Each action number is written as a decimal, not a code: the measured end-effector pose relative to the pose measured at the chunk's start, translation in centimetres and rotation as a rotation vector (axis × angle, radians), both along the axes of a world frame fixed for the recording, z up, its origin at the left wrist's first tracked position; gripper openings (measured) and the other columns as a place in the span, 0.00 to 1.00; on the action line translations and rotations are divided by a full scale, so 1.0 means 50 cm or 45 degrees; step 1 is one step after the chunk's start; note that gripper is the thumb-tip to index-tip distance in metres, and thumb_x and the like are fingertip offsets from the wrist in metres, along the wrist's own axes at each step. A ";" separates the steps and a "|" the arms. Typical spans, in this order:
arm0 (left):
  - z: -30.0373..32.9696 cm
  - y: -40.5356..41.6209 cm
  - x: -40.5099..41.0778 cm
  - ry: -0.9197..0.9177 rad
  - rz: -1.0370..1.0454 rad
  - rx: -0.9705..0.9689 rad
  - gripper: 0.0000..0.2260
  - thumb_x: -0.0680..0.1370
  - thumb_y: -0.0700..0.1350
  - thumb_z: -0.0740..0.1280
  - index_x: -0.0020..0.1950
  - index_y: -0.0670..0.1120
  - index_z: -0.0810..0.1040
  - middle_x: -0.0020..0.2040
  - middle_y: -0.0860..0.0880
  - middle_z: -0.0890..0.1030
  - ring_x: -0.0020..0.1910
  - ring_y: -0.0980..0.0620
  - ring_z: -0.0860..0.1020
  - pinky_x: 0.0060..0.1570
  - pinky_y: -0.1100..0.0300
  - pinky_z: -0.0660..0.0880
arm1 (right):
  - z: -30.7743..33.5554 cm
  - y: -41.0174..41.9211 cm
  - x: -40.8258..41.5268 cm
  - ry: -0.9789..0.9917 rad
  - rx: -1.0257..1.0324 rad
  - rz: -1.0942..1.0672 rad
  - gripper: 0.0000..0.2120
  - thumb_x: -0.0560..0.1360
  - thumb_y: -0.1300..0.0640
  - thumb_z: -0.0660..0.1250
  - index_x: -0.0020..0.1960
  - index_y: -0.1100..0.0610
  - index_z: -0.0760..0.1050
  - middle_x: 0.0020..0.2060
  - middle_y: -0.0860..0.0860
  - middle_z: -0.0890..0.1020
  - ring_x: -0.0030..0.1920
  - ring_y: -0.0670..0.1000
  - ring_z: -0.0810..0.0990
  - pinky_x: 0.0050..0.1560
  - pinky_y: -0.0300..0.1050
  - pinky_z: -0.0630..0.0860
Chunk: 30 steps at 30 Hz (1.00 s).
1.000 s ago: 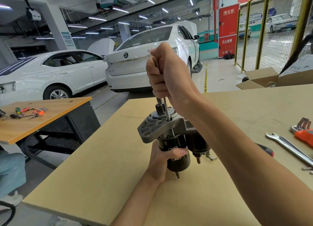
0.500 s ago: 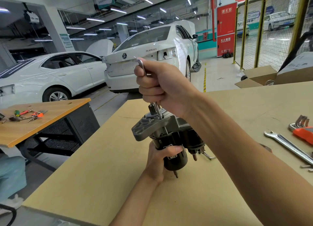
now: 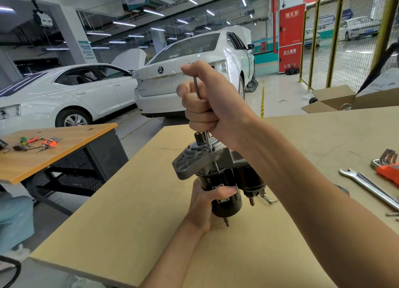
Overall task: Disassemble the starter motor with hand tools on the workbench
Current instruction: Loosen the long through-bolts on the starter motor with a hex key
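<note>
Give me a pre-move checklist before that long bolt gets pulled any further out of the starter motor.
1. Starter motor steadied: ok, left hand grips its black body.
2. Right hand has the long bolt: ok, fist wraps its upper part.
3. Motor supported: ok, lower end rests on the workbench.
4. Bolt threads fully free: cannot tell, lower end hidden inside the housing.
5. Tools within reach: ok, combination wrench lies on the bench to the right.
</note>
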<state>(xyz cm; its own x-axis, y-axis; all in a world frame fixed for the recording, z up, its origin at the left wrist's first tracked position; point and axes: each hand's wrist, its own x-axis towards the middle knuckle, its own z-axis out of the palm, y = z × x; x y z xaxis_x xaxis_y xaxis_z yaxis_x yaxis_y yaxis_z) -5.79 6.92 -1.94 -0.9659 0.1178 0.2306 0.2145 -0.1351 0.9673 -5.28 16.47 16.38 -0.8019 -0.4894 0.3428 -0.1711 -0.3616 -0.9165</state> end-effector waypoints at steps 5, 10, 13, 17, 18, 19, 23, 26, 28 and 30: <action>-0.003 0.000 0.000 0.000 -0.014 -0.001 0.26 0.59 0.49 0.75 0.54 0.40 0.81 0.48 0.37 0.82 0.51 0.35 0.77 0.53 0.40 0.73 | 0.005 0.004 0.003 0.053 -0.122 -0.157 0.08 0.82 0.58 0.56 0.48 0.58 0.73 0.24 0.47 0.61 0.22 0.45 0.55 0.20 0.37 0.56; -0.002 0.001 -0.001 0.051 -0.018 -0.018 0.24 0.60 0.49 0.75 0.55 0.44 0.82 0.48 0.40 0.82 0.52 0.37 0.79 0.54 0.42 0.75 | 0.010 0.018 0.005 0.165 -0.171 -0.220 0.12 0.83 0.63 0.58 0.51 0.64 0.79 0.30 0.50 0.70 0.26 0.45 0.63 0.25 0.36 0.61; -0.004 -0.001 -0.002 0.033 0.000 -0.020 0.24 0.60 0.49 0.75 0.55 0.43 0.82 0.47 0.39 0.82 0.50 0.36 0.78 0.52 0.41 0.75 | 0.007 0.020 0.008 0.201 -0.121 -0.189 0.14 0.84 0.61 0.56 0.55 0.66 0.79 0.31 0.50 0.72 0.28 0.45 0.65 0.27 0.35 0.62; -0.002 -0.002 -0.003 0.038 0.011 -0.026 0.21 0.62 0.48 0.74 0.53 0.44 0.82 0.46 0.40 0.82 0.48 0.38 0.78 0.51 0.42 0.74 | 0.004 0.016 0.008 0.200 -0.097 -0.172 0.14 0.85 0.59 0.56 0.50 0.61 0.79 0.29 0.48 0.67 0.27 0.43 0.61 0.26 0.33 0.59; -0.002 -0.002 -0.003 0.039 0.011 -0.030 0.20 0.62 0.48 0.74 0.52 0.44 0.83 0.46 0.40 0.82 0.48 0.39 0.79 0.51 0.43 0.74 | 0.004 0.014 0.007 0.188 -0.100 -0.195 0.15 0.85 0.59 0.55 0.48 0.60 0.79 0.29 0.48 0.66 0.26 0.43 0.60 0.25 0.33 0.59; -0.001 -0.002 -0.002 0.035 0.010 -0.031 0.19 0.62 0.48 0.74 0.52 0.45 0.83 0.46 0.41 0.82 0.48 0.39 0.79 0.51 0.43 0.74 | 0.004 0.013 0.006 0.173 -0.106 -0.213 0.15 0.85 0.58 0.55 0.47 0.59 0.78 0.28 0.47 0.64 0.26 0.42 0.60 0.25 0.33 0.59; 0.002 -0.003 0.000 -0.002 0.032 -0.036 0.22 0.60 0.49 0.75 0.53 0.45 0.83 0.48 0.39 0.82 0.50 0.36 0.78 0.53 0.40 0.75 | 0.006 0.011 0.004 0.116 -0.131 -0.215 0.15 0.85 0.55 0.57 0.43 0.56 0.77 0.26 0.44 0.61 0.25 0.42 0.58 0.24 0.33 0.58; 0.007 0.001 0.003 -0.012 0.033 -0.051 0.23 0.59 0.48 0.75 0.53 0.44 0.83 0.47 0.38 0.82 0.51 0.35 0.78 0.55 0.37 0.74 | 0.009 0.010 0.008 0.100 -0.109 -0.333 0.15 0.80 0.48 0.66 0.36 0.53 0.76 0.25 0.44 0.60 0.24 0.44 0.57 0.25 0.35 0.58; 0.010 0.004 0.006 -0.005 0.035 -0.077 0.24 0.59 0.49 0.75 0.53 0.43 0.82 0.48 0.37 0.82 0.53 0.33 0.78 0.58 0.34 0.73 | 0.006 0.008 0.012 0.125 -0.104 -0.468 0.18 0.76 0.46 0.71 0.32 0.53 0.73 0.22 0.44 0.63 0.23 0.43 0.59 0.27 0.36 0.59; 0.014 0.007 0.010 0.007 0.039 -0.111 0.25 0.58 0.49 0.75 0.54 0.44 0.82 0.51 0.37 0.82 0.57 0.33 0.78 0.61 0.33 0.72 | 0.001 0.005 0.014 0.174 -0.118 -0.556 0.19 0.76 0.50 0.71 0.31 0.54 0.70 0.20 0.43 0.65 0.22 0.42 0.63 0.31 0.36 0.61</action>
<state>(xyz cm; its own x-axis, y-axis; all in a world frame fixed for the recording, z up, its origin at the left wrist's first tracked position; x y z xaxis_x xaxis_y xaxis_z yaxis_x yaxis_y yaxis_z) -5.32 7.25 -1.25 -0.9681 0.1081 0.2260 0.2225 -0.0434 0.9740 -4.60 16.71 16.45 -0.8705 -0.0782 0.4859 -0.4424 -0.3085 -0.8421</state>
